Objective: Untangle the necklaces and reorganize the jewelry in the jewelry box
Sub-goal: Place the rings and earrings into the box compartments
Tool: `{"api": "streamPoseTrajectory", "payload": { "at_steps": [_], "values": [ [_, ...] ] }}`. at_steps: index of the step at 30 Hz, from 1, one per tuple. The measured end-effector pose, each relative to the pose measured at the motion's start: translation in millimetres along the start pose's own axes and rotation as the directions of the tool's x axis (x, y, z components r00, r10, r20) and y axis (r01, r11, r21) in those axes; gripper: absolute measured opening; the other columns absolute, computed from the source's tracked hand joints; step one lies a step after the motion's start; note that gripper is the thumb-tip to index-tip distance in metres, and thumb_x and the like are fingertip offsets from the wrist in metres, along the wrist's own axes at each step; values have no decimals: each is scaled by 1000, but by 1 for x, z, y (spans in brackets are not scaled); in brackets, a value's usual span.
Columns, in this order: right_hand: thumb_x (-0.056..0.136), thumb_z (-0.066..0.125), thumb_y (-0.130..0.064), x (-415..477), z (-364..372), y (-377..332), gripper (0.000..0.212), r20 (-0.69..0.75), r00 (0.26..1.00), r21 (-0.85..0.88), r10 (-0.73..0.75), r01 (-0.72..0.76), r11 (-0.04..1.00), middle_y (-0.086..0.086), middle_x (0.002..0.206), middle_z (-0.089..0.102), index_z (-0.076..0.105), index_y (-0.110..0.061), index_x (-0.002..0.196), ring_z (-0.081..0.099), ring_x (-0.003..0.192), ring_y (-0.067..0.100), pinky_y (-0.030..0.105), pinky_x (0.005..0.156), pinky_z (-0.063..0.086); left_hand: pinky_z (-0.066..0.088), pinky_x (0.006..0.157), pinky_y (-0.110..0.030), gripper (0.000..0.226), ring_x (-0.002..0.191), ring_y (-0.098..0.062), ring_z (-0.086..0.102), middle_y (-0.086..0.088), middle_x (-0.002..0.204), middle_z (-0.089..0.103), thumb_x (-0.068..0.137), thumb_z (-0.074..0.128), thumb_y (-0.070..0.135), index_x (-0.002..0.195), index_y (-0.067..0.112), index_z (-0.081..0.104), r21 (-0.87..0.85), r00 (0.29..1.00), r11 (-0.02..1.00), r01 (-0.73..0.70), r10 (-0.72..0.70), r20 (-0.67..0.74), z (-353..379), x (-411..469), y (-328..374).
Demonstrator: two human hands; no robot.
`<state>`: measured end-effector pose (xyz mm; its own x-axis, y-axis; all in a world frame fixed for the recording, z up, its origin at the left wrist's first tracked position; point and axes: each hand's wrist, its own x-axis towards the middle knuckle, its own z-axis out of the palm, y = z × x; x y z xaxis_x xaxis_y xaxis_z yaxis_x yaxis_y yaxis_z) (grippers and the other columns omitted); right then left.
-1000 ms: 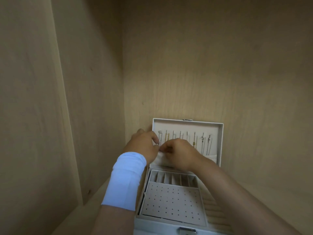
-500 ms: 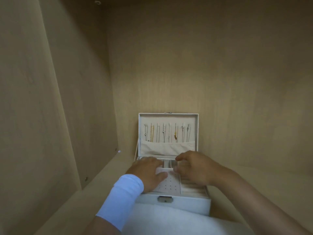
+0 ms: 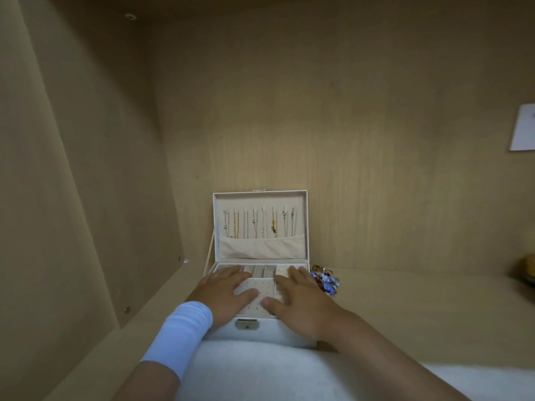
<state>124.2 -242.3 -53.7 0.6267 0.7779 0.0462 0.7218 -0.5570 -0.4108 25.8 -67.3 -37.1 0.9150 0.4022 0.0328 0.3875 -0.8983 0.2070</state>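
A person's left hand (image 3: 224,293), wrist in a white band (image 3: 181,335), lies flat, fingers straight, on the tray of the open jewelry box (image 3: 275,332). Necklaces (image 3: 260,224) hang in the raised lid at 12 o'clock. The right hand (image 3: 298,302) lies flat alongside, with a beaded heap (image 3: 325,280) at its 2 o'clock.

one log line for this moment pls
jewelry box open; necklaces hang in lid; left hand flat on tray; right hand flat on tray; loose jewelry right of box

Both hands lie flat, fingers straight, on the jewelry box (image 3: 289,337) tray: left hand (image 3: 225,296) on its left side, right hand (image 3: 298,302) on its right.
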Motion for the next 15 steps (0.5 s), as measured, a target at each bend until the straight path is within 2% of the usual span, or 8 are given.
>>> {"api": "streamPoseTrajectory", "payload": {
  "at_steps": [3,5,7,9,10,12,15],
  "values": [
    [94,38,-68,2,1,-1,79,-2,1000,26,-11,11,1000,6,166,1,20,-24,157,-8,153,23,38,122,1,7,119,-32,61,148,-10,10,15,160,14,92,36,65,148,41,27,-7,1000,1000,-3,3,-6,1,3,-2],
    [95,42,-62,4,-1,3,67,-65,997,141,-31,40,989,3,163,19,36,-26,151,8,152,22,37,123,11,7,119,-33,61,148,-10,10,14,160,14,93,36,65,148,40,27,0,1000,1000,-2,2,4,2,4,-2],
    [98,46,-42,5,-9,15,39,-249,968,237,8,53,970,-1,143,48,59,-27,132,38,138,20,31,112,31,8,119,-32,61,148,-12,11,13,160,15,93,37,63,148,40,27,19,1000,1000,3,-3,2,1,3,-3],
    [94,48,-27,9,-21,35,28,-384,921,117,65,-21,993,-1,121,57,66,-25,115,51,119,21,32,100,41,13,118,-31,57,146,-13,18,11,158,23,94,41,58,147,38,32,14,997,1000,-21,22,-77,-3,3,3],
    [92,49,-25,12,-28,47,28,-385,919,14,82,-83,996,1,119,56,65,-24,114,51,117,23,34,97,41,16,117,-29,53,143,-13,23,11,156,29,95,42,54,145,37,35,-3,988,998,-58,56,-144,-4,3,10],
    [90,52,-28,18,-35,70,36,-283,951,-127,121,-162,978,4,126,53,60,-24,125,46,121,26,37,100,39,19,116,-28,51,141,-12,27,12,153,34,95,44,50,143,35,40,-41,964,987,-156,143,-224,-3,7,37],
    [87,57,-35,25,-35,85,55,-147,985,-150,93,-115,982,5,142,44,47,-24,140,39,131,27,38,107,34,9,120,-36,70,148,-15,10,8,161,17,89,42,64,150,33,27,15,973,976,-216,217,-76,13,17,84]
  ]
}}
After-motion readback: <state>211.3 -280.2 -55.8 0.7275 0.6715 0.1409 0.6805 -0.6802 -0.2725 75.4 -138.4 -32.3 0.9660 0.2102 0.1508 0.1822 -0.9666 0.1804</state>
